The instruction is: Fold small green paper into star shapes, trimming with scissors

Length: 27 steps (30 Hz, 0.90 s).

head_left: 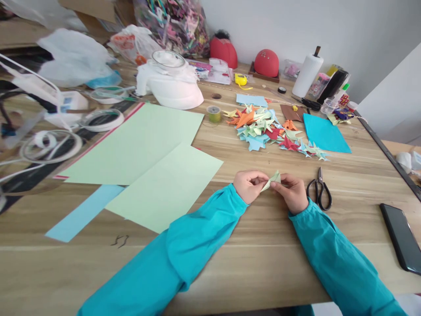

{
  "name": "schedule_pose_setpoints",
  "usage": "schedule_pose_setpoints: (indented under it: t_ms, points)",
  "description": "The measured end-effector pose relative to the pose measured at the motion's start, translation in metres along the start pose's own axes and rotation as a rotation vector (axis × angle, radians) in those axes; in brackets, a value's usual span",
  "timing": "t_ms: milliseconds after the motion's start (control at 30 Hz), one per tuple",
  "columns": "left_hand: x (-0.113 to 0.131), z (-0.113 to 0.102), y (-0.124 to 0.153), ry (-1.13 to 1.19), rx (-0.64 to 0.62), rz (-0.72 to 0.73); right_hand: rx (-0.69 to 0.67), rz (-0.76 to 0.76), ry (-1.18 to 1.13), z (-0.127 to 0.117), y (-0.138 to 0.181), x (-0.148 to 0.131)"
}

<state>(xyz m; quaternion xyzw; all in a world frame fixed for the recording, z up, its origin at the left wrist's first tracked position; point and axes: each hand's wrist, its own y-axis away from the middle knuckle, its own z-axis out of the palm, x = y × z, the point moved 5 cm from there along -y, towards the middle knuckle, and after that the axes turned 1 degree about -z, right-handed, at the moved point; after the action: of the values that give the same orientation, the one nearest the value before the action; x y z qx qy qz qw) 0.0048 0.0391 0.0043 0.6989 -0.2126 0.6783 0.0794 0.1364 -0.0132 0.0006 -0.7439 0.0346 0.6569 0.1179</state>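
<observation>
Both my hands meet over the wooden table [355, 175], each pinching one end of a small folded pale green paper piece [272, 180]. My left hand [249, 185] grips its left side with curled fingers. My right hand [292, 191] holds the right side between thumb and fingers. Both arms wear teal sleeves. Just beyond my hands lies a pile of folded paper shapes [267, 127] in orange, green, blue and red.
Black scissors [319, 190] lie right of my hands, a dark phone [401, 237] near the right edge. Large pale green sheets [144, 153] and a light blue strip [82, 213] lie left. A teal sheet [324, 133], thread spool [214, 114], paper towel roll [307, 75] and clutter sit farther back.
</observation>
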Motion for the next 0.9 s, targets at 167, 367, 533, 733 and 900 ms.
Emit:
schedule_pose_setpoints:
  t_ms: [167,367,533,733,900]
  points:
    - [-0.013,0.003,-0.001,0.133,-0.051,-0.151,0.009,0.023,0.003,-0.001,0.000,0.002]
    - [-0.015,0.003,-0.002,0.159,-0.070,-0.123,0.006,0.042,-0.012,-0.002,0.000,0.003]
    - [-0.010,0.003,-0.001,0.205,-0.092,-0.167,0.009,0.030,-0.016,-0.001,0.000,0.000]
    - [-0.003,0.004,-0.001,0.132,-0.154,-0.113,0.027,0.022,0.013,-0.002,0.000,0.000]
    - [-0.006,0.006,-0.002,0.083,-0.159,-0.096,0.014,0.044,0.003,-0.002,0.000,0.002]
